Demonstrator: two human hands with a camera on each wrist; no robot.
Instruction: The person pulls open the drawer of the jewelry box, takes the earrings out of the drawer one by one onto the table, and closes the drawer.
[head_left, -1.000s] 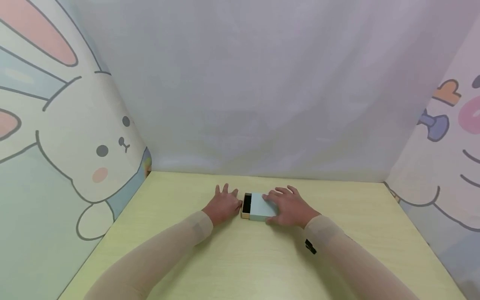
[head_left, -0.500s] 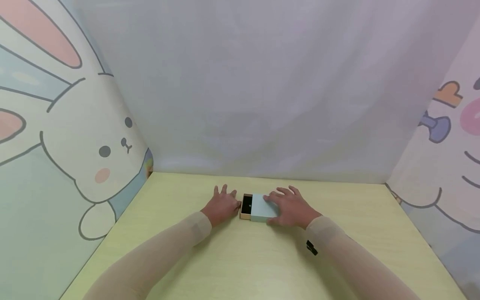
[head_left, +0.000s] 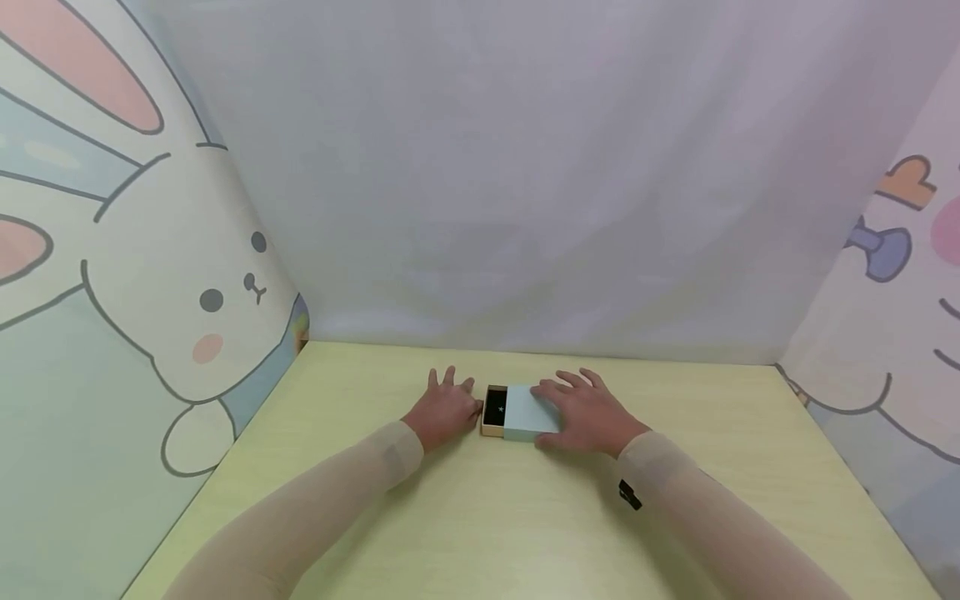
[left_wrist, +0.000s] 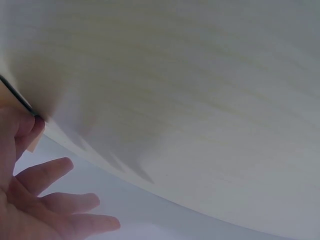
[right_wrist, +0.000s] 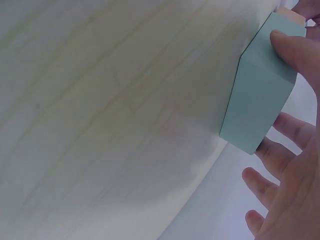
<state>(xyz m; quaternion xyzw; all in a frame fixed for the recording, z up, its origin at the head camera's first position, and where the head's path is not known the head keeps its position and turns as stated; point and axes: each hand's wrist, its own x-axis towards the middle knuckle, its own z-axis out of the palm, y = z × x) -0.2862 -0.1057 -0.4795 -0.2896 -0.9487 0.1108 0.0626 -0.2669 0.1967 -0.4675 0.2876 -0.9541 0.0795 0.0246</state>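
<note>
A small slide-out box lies flat on the table near its far side. Its pale blue-green sleeve (head_left: 525,410) shows large in the right wrist view, where the sleeve's end (right_wrist: 257,95) faces the camera. From its left end sticks an orange-edged drawer (head_left: 492,432) with a black inside and a small white mark. My left hand (head_left: 444,413) pinches the drawer's outer end between thumb and forefinger; the other fingers spread away. With thumb and fingers on opposite sides, my right hand (head_left: 588,418) grips the sleeve. The drawer's far part is hidden inside the sleeve.
The light wooden table (head_left: 480,517) meets a pale hanging curtain (head_left: 480,208) at the back. Printed cartoon panels stand on both sides, a rabbit (head_left: 180,292) on the left. A small black clip (head_left: 630,494) shows beside the right sleeve cuff.
A little more of the drawer shows now, and the white mark inside has come into sight. The sleeve and my right hand have shifted slightly right; my left hand has hardly moved.
</note>
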